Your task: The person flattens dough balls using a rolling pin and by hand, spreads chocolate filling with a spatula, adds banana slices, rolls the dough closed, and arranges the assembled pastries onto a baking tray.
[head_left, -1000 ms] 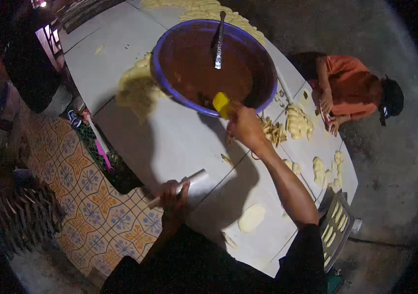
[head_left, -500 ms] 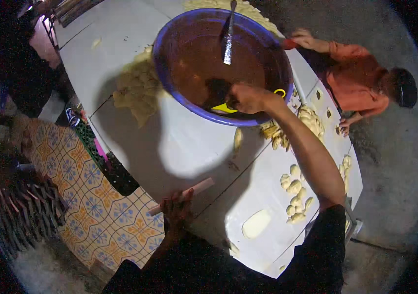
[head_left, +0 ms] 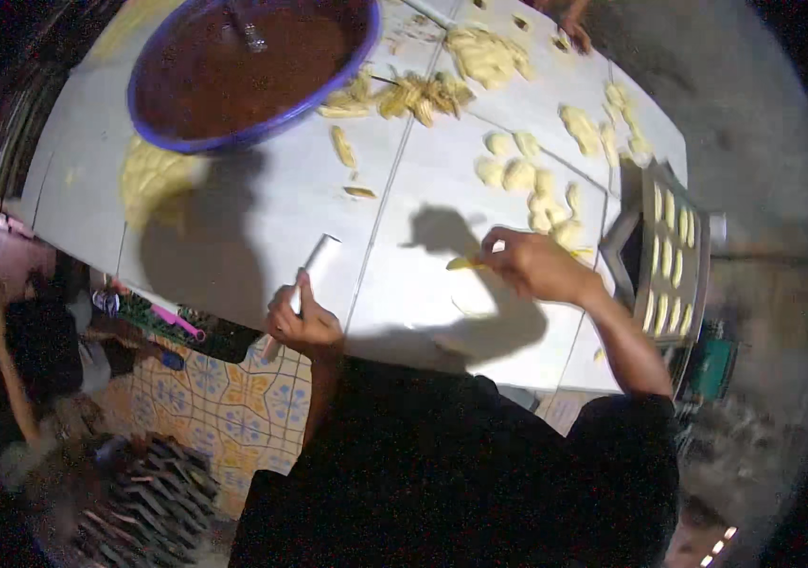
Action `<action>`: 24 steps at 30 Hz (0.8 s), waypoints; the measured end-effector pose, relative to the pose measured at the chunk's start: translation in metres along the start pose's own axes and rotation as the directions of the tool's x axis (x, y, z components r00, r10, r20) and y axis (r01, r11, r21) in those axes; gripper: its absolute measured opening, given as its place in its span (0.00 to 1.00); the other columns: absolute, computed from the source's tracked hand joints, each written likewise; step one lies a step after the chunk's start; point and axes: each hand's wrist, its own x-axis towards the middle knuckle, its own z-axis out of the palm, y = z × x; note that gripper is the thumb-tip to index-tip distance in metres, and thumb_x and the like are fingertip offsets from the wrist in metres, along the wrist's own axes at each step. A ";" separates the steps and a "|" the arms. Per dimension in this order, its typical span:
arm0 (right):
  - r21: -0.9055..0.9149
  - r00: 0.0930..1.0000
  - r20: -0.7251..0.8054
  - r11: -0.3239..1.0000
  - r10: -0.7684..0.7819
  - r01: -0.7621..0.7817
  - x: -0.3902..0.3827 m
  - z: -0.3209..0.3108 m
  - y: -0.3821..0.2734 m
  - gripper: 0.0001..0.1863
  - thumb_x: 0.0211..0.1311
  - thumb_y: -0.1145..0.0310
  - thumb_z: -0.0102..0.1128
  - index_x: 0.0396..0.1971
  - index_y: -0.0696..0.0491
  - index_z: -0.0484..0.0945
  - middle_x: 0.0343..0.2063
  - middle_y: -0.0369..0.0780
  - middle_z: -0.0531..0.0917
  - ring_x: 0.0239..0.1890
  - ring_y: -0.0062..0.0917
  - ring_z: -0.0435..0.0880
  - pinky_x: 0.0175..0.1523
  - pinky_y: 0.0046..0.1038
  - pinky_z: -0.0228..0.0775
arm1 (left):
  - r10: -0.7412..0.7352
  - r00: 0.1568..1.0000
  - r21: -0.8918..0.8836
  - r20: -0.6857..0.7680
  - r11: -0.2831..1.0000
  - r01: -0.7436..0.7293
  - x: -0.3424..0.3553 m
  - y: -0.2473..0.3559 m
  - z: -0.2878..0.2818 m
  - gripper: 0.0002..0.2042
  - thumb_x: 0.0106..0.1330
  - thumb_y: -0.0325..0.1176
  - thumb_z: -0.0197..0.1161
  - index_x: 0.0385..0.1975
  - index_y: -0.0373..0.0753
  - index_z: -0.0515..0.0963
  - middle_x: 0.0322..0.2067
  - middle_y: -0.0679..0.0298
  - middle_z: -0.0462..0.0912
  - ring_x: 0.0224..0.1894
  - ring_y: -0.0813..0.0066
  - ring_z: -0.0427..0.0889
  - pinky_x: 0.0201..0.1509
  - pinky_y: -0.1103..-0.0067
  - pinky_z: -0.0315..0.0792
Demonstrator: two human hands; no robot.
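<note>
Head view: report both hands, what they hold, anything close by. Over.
Left hand closed around pale rod. Right hand gripping yellow tool over white table. Dough pieces close beyond right hand; shadows across table.

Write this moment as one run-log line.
left hand: holds pale tube | right hand: holds yellow tool over table | basin: brown contents | dough pieces: on table
</note>
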 end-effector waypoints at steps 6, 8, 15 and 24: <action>0.427 0.796 -0.285 0.814 0.534 -0.393 -0.093 0.182 -0.010 0.23 0.58 0.72 0.67 0.56 0.49 0.80 0.60 0.47 0.68 0.51 0.42 0.79 0.55 0.34 0.79 | -0.038 0.982 -0.076 0.186 0.996 0.053 -0.029 -0.007 0.015 0.30 0.59 0.22 0.55 0.65 0.51 0.74 0.46 0.51 0.80 0.52 0.49 0.77 0.54 0.57 0.69; 0.096 0.793 -0.567 0.974 0.225 -0.208 -0.089 0.211 0.003 0.25 0.62 0.69 0.62 0.61 0.50 0.73 0.61 0.50 0.70 0.54 0.44 0.75 0.56 0.39 0.74 | 0.000 0.988 0.013 0.154 1.000 -0.002 -0.027 -0.004 0.007 0.30 0.59 0.23 0.57 0.65 0.52 0.74 0.47 0.52 0.80 0.52 0.50 0.77 0.54 0.57 0.68; 0.014 0.785 -0.550 0.944 0.283 -0.330 -0.099 0.217 -0.010 0.25 0.56 0.72 0.62 0.55 0.60 0.73 0.54 0.49 0.75 0.49 0.44 0.75 0.55 0.40 0.70 | 0.003 0.983 0.181 0.182 0.983 -0.036 -0.016 0.009 0.003 0.31 0.58 0.25 0.63 0.65 0.54 0.74 0.49 0.55 0.80 0.53 0.53 0.77 0.56 0.58 0.67; 0.731 0.782 -0.078 0.568 0.619 -0.377 -0.187 0.175 0.048 0.27 0.57 0.72 0.66 0.59 0.59 0.76 0.49 0.52 0.84 0.54 0.35 0.83 0.59 0.32 0.74 | -0.087 0.965 0.111 0.247 0.992 0.061 -0.009 -0.007 -0.008 0.30 0.61 0.24 0.60 0.66 0.53 0.71 0.52 0.52 0.76 0.54 0.49 0.74 0.60 0.53 0.64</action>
